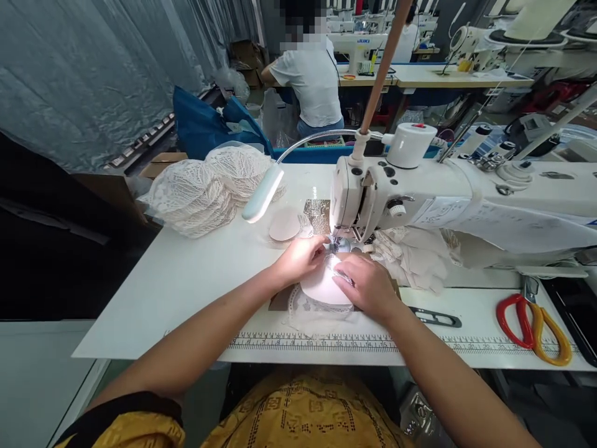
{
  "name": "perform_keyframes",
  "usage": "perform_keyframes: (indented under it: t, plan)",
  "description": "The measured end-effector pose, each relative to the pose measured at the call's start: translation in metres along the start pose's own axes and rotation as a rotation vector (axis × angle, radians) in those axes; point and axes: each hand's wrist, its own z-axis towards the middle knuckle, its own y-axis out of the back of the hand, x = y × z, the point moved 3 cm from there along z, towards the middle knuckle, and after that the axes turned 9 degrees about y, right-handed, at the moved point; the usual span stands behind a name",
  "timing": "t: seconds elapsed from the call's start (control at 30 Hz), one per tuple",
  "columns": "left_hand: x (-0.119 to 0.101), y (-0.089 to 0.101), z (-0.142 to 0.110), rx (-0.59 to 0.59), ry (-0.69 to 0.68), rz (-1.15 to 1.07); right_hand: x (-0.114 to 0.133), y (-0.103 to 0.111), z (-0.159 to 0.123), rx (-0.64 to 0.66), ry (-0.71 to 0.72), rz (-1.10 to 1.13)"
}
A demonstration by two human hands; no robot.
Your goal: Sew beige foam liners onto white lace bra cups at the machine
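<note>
My left hand (301,258) and my right hand (368,286) both press on a white rounded fabric piece (321,287) edged with lace, just in front of the needle of a white sewing machine (373,193). The fingers of both hands are curled down onto the fabric, pinching it near the presser foot (336,244). Lace trim (305,311) spreads out under the piece toward the table's ruler edge.
A pile of white lace pieces (209,186) lies at back left, a round pad (284,224) beside the lamp (263,193). More lace (415,255) sits right of the needle. Black snips (436,318) and red-yellow scissors (532,320) lie at right. Another person (310,74) sits behind.
</note>
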Motion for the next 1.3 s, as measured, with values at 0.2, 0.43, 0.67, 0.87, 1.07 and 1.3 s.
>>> perform_keyframes:
  t: [0.2,0.43,0.67,0.87,1.07,1.3]
  plan:
    - [-0.010,0.010,-0.001,-0.100,-0.029,0.182,-0.004,-0.004,0.003,0.115,-0.103,-0.160]
    - [-0.033,0.000,-0.035,-0.015,-0.287,0.326,-0.004,-0.008,0.003,0.119,-0.125,-0.190]
    - [-0.015,-0.008,-0.026,0.033,-0.312,0.359,-0.004,-0.009,0.007,0.117,-0.166,-0.209]
    - [0.000,-0.002,-0.015,0.092,-0.358,0.396,-0.004,-0.010,0.011,0.119,-0.190,-0.206]
    - [0.006,0.006,-0.003,0.200,-0.405,0.423,-0.004,-0.009,0.013,0.108,-0.214,-0.191]
    - [-0.008,0.010,-0.010,0.147,-0.468,0.405,-0.012,-0.006,0.004,0.037,-0.261,-0.063]
